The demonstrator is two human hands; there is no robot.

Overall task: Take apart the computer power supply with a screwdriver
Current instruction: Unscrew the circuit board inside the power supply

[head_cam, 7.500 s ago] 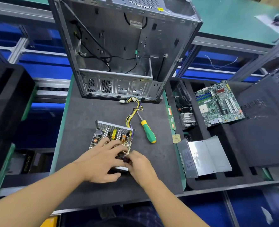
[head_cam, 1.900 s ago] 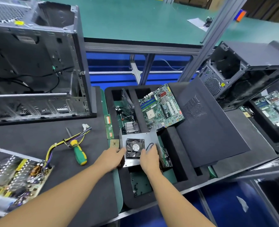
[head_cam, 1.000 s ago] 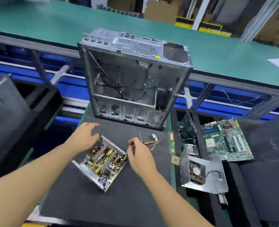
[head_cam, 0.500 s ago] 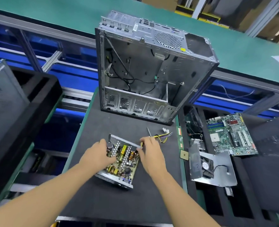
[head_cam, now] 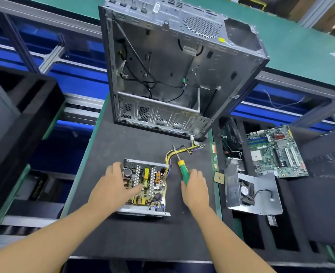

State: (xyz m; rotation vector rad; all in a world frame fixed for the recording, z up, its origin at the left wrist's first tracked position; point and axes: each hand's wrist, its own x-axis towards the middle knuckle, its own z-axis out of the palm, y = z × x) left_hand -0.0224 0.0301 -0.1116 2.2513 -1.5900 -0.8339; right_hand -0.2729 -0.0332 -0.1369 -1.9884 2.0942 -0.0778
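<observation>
Since the opened silver metal power supply box (head_cam: 152, 186), its crowded circuit board bare, lies flat on the dark grey desk (head_cam: 143, 237) directly under my left grip (head_cam: 114, 187), I judge the main risks to be about slipping and snagging. The bundle of yellow and black wires (head_cam: 174, 154) leaves the box's far corner and crosses the steel shaft of the green-and-yellow-handled screwdriver (head_cam: 183, 171) just beyond my right grip (head_cam: 195, 187). If I lift the tool carelessly, it could hook those wires and drag the box askew. If the tip skids off a board screw, it could gouge a trace or knock over one of the tall components. My left fingertips also rest among bare parts, which I would treat as possibly charged. A freed screw could roll off the desk's near edge.

My left grip is wide. Its fingers are spread and laid flat across the near-left part of the board, and the thumb reaches toward the middle, so it is pressing down and not clasping. My right grip sits over the lower end of the screwdriver handle, which sticks out past my fingers toward the upright bare-metal computer case (head_cam: 172, 75). The handle's end is hidden beneath my palm, so I cannot tell whether my fingers are closed round it or only touching it.
</observation>
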